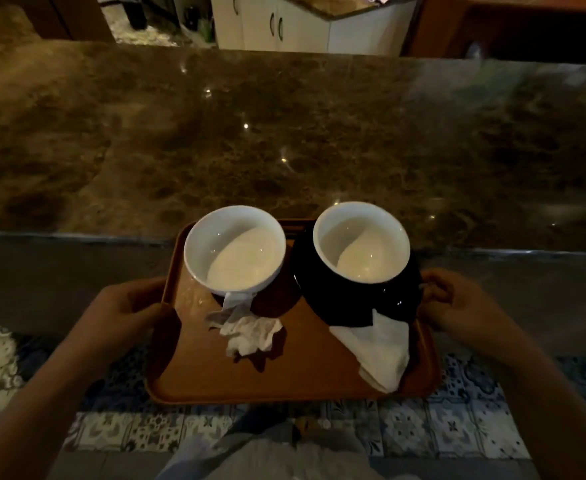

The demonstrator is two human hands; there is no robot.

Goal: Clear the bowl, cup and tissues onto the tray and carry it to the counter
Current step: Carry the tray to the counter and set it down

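Observation:
I hold a brown tray [305, 372] in the air, its far edge just over the near edge of the marble counter [284, 133]. My left hand [129, 313] grips the tray's left rim and my right hand [458, 306] grips its right rim. On the tray's far left stands a white bowl [235, 251]. At the far right a cup [361, 241], white inside and black outside, sits on a black saucer [399, 299]. A crumpled tissue [246, 332] lies in front of the bowl. A folded tissue [380, 351] lies near the right rim, partly under the saucer.
The brown marble counter spans the whole width ahead, with white cabinets [284, 26] beyond it. Patterned floor tiles [118, 427] and my legs [267, 452] show below the tray. The room is dim.

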